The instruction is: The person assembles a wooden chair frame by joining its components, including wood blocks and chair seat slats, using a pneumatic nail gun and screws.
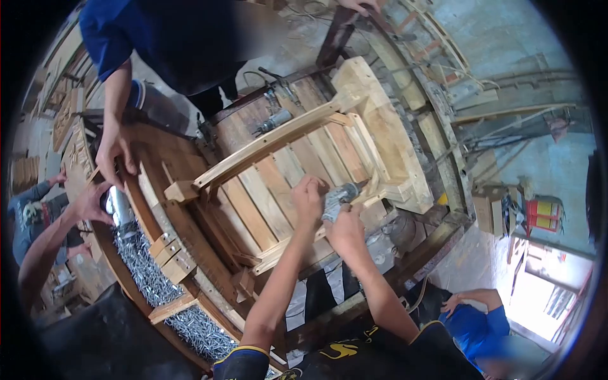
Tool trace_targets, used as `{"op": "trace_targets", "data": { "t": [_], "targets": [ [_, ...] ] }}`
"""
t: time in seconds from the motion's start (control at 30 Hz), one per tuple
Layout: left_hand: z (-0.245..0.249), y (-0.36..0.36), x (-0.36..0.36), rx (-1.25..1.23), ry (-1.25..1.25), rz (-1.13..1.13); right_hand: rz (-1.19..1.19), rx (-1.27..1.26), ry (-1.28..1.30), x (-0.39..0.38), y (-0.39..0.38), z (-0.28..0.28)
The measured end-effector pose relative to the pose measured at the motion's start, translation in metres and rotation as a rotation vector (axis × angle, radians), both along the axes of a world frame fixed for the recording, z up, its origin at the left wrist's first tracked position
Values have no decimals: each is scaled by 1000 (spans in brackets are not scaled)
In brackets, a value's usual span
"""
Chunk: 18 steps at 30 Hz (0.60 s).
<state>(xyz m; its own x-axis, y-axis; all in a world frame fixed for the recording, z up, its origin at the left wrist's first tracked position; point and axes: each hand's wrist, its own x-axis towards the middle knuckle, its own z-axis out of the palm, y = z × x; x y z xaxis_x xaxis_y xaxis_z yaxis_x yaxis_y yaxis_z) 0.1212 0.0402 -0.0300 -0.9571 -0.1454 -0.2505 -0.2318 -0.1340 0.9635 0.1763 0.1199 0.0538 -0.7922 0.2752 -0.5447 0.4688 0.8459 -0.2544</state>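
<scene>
An unfinished wooden chair frame (pixel 354 120) lies on its side on a slatted workbench (pixel 253 209). My right hand (pixel 346 232) grips a grey power tool (pixel 337 196) whose tip points at the frame's lower rail. My left hand (pixel 308 197) is closed just left of the tool, touching its body and the rail below it. Both my forearms reach in from the bottom of the view.
A person in a blue shirt stands at the far side, one hand (pixel 114 152) on the bench's left edge. Another person's hand (pixel 92 201) reaches a metal can (pixel 119 206). Trays of nails (pixel 149 272) sit at lower left, and small wood blocks (pixel 170 253) lie beside them.
</scene>
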Motion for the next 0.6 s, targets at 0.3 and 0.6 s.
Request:
{"op": "trace_targets", "data": {
  "t": [0.3, 0.6],
  "targets": [
    [7, 6, 0, -100, -7, 506, 79, -26, 217, 11, 8, -3],
    [31, -23, 102, 324, -147, 55, 10, -800, 155, 73, 90, 92]
  ]
}}
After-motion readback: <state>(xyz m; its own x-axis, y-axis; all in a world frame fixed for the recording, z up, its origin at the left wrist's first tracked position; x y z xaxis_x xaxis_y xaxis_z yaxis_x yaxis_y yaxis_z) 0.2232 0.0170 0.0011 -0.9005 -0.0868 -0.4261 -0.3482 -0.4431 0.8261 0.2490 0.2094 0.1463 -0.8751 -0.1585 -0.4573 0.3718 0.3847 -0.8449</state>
